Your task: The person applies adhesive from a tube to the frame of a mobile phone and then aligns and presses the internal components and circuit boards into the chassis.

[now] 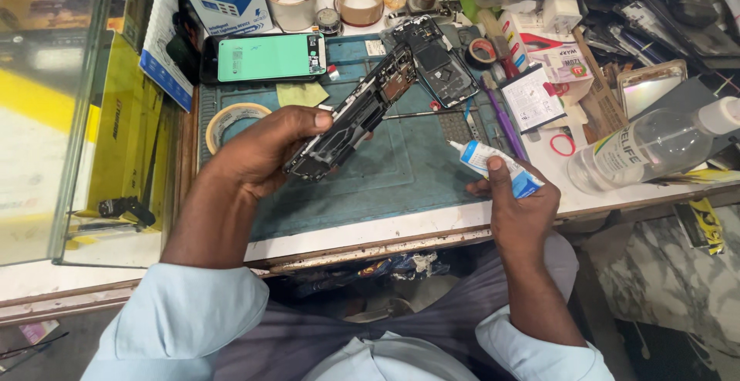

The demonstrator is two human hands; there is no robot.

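Note:
My left hand (266, 150) grips an opened black phone frame (356, 111), held tilted above the teal work mat (385, 184). In my right hand (515, 204) is a small white and blue glue tube (493, 164), its nozzle pointing left toward the phone frame. A second opened phone body (438, 61) lies on the mat behind. A phone with a green back panel (266, 57) rests at the mat's far left.
A tape roll (231, 117) sits left of my left hand. A clear plastic bottle (655, 146) lies at right. Tweezers (416, 114), a purple tool (502, 123), small boxes, tape rolls and cups crowd the back. A glass case (54, 111) stands at left.

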